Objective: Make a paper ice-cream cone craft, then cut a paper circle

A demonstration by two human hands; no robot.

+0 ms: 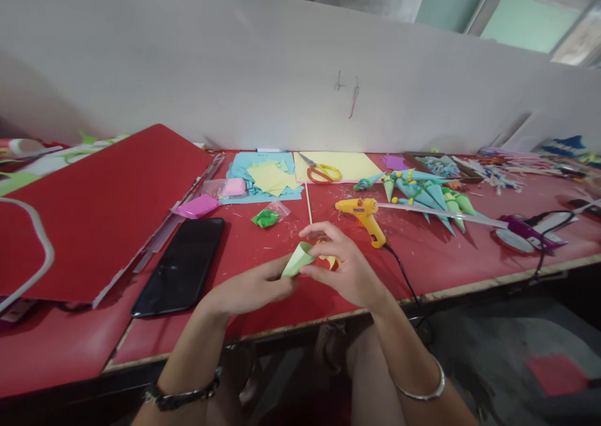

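Red table spreads below: the left hand grips a pale-green paper cone, its long axis slanting away toward the right hand, half-open at the cone's mouth, contact unclear.

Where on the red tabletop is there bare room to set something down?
Right of the black cord, in front of the paper cones, the red tabletop is largely bare. A smaller patch lies between the phone and green packet. Crowded: mid-front, where left hand and right hand surround the green roll; farther back, around the scissors.
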